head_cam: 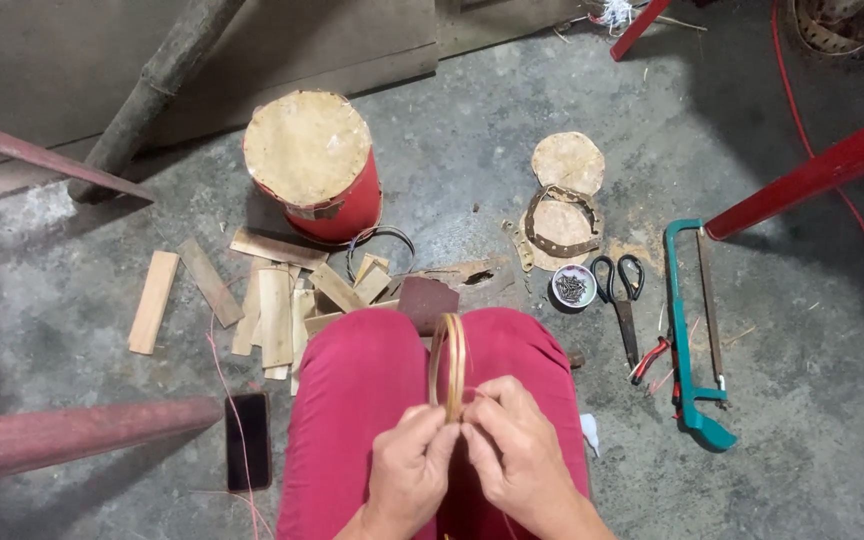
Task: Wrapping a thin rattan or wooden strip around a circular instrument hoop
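Both my hands meet over my lap: my left hand (407, 470) and my right hand (512, 455) pinch the bottom of a thin bamboo hoop (448, 365), fingers clamped on it, hoop standing upright between my knees. At eleven o'clock sits a red drum (317, 165), bamboo slats (272, 305) at ten, scissors (620, 290) and a teal hacksaw (687, 330) at two.

Red drum (314, 165) with a pale skin top standing on the concrete floor (452, 130), flat wood slats (252, 300) scattered beside it, black phone (248, 440), scissors (619, 290), teal hacksaw (687, 330), small bowl of nails (573, 287), round leather pieces (566, 195)
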